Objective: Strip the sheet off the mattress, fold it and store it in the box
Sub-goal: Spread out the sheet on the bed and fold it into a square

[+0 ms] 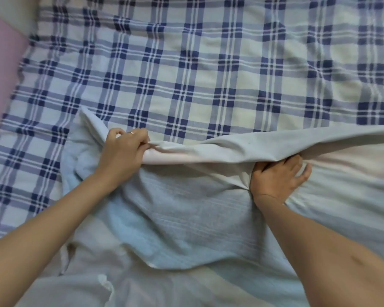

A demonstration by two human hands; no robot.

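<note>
Two fists hold the turned-back near edge of the plaid sheet — left hand and right hand each bunching cloth — so stripping seems barely begun: most lies spread across the bed, folding and boxing undone.

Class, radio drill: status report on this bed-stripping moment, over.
Left hand grips sheet fold. Right hand grips same sheet. Sheet bunched over plaid cloth, not yet folded. No box in view.
</note>
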